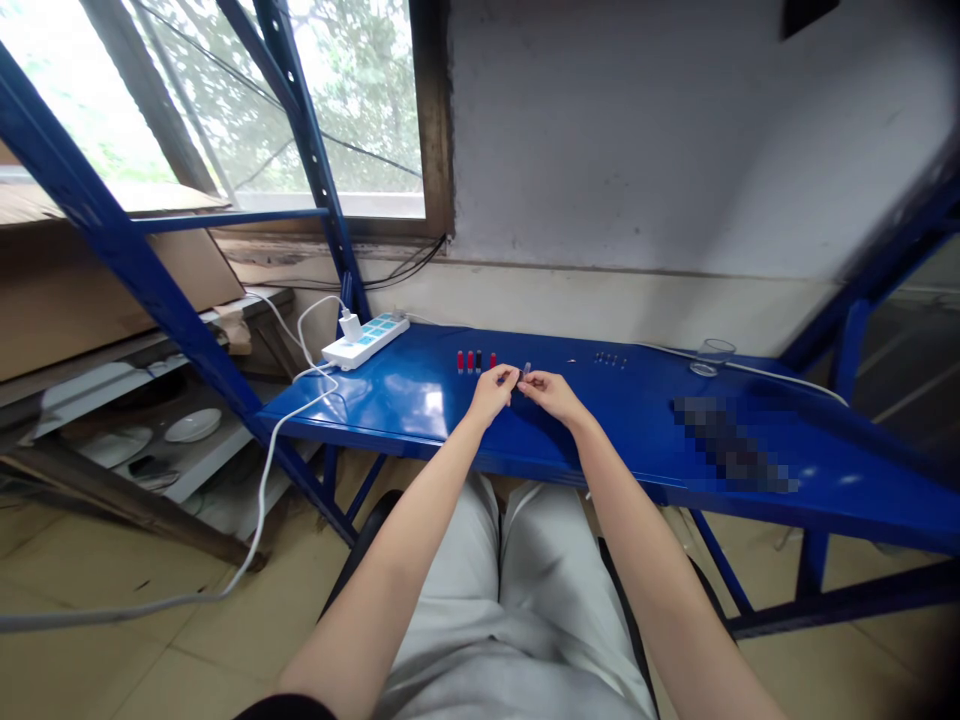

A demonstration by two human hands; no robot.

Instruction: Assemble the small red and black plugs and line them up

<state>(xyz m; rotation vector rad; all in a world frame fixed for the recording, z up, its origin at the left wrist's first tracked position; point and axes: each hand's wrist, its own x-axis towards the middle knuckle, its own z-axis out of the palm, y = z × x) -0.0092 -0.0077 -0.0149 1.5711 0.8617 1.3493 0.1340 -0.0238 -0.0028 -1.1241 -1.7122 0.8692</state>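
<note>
My two hands meet above the blue table (pixel 390 395), fingertips almost touching. My left hand (pixel 493 393) is closed in a pinch around something small and dark, mostly hidden by the fingers. Pinched in my right hand (pixel 553 394) is a small clear piece (pixel 527 368), whose kind is too small to make out. Just beyond my left hand stand several small upright cylinders, among them a red one (pixel 460 362) and a black one (pixel 478 362). To the right of my hands, several tiny thin pieces (pixel 611 361) lie in a group.
A white power strip (pixel 367 341) with a plugged-in charger sits at the table's left end, its cable hanging to the floor. A clear glass (pixel 705 368) stands at the back right. Nearer lies a dark pixelated object (pixel 731 445). Blue rack posts (pixel 135 225) rise at the left.
</note>
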